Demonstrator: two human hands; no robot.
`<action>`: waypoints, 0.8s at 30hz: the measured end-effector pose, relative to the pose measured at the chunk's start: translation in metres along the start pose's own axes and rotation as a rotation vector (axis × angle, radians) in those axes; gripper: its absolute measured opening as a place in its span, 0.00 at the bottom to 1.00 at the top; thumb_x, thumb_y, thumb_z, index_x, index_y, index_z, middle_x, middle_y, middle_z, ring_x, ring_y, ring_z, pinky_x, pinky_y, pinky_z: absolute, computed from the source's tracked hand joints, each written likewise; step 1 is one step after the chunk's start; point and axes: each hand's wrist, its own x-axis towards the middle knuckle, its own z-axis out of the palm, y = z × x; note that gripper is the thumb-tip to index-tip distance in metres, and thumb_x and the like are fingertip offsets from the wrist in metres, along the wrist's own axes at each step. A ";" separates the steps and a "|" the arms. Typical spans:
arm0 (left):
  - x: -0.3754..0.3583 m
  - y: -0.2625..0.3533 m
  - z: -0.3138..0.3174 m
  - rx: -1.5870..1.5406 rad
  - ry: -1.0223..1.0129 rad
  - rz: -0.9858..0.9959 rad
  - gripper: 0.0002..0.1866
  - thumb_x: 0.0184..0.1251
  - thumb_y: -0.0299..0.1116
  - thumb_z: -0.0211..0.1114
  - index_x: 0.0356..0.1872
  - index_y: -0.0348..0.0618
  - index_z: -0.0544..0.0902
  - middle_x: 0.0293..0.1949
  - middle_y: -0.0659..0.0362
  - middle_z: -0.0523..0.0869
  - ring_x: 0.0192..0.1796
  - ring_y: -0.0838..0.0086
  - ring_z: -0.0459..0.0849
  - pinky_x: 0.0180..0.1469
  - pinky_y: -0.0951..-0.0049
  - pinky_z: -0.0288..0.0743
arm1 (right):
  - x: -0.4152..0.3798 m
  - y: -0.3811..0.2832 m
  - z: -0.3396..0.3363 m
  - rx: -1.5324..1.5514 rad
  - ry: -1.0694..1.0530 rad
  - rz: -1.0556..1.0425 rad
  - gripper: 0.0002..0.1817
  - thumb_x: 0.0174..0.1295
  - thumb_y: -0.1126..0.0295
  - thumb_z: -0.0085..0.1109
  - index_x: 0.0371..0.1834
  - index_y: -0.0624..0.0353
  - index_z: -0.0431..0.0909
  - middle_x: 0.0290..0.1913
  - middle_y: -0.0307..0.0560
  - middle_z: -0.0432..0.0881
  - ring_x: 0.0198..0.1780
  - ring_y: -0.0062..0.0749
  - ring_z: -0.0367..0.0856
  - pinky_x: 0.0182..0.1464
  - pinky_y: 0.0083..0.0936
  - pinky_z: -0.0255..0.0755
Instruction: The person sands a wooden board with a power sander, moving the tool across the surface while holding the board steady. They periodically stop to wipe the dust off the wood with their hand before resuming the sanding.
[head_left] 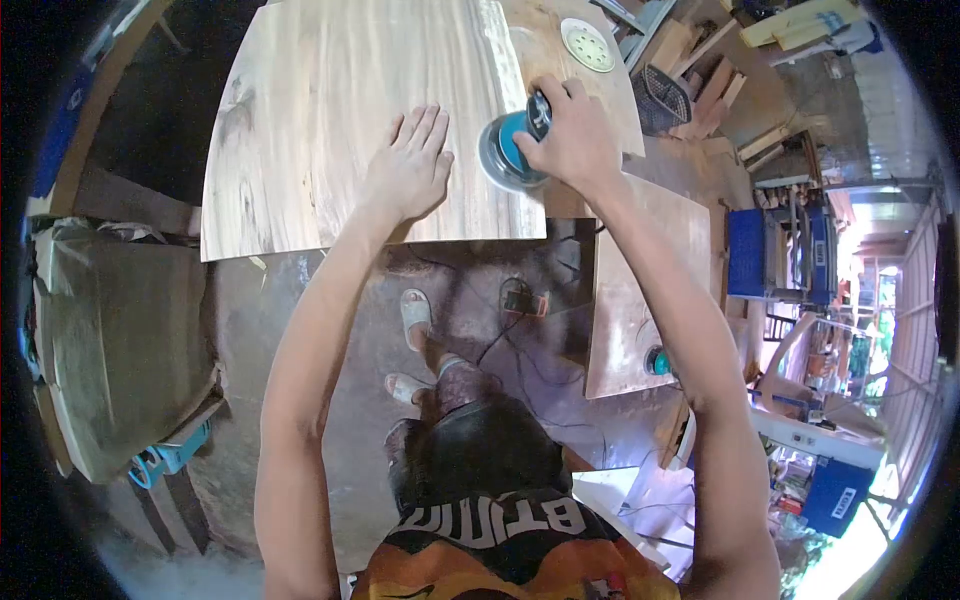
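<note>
A wide, pale wooden panel [310, 130] with streaked grain lies in front of me. My left hand [412, 165] rests flat on it, fingers spread a little, holding nothing. Near the panel's right edge my right hand [572, 135] is wrapped round the top of a teal sander [508, 150]. The sander's round base sits on the wood, close to a lighter strip along that edge. A round sanding disc [587, 46] with holes lies on the brown board beyond the panel's right edge.
To the right is a lower brown board [640, 270] with another teal tool [657, 361] on it. Cables and a power socket [525, 298] lie on the floor by my feet. A covered block [130, 330] stands left; blue bins [745, 252] stand right.
</note>
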 end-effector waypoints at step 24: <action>0.191 -0.095 0.019 -0.028 0.045 -0.028 0.46 0.73 0.59 0.58 0.76 0.26 0.65 0.78 0.36 0.67 0.82 0.47 0.62 0.84 0.54 0.50 | 0.251 0.026 0.044 -0.052 0.032 -0.058 0.36 0.50 0.53 0.75 0.65 0.48 0.77 0.52 0.58 0.84 0.52 0.60 0.85 0.56 0.49 0.80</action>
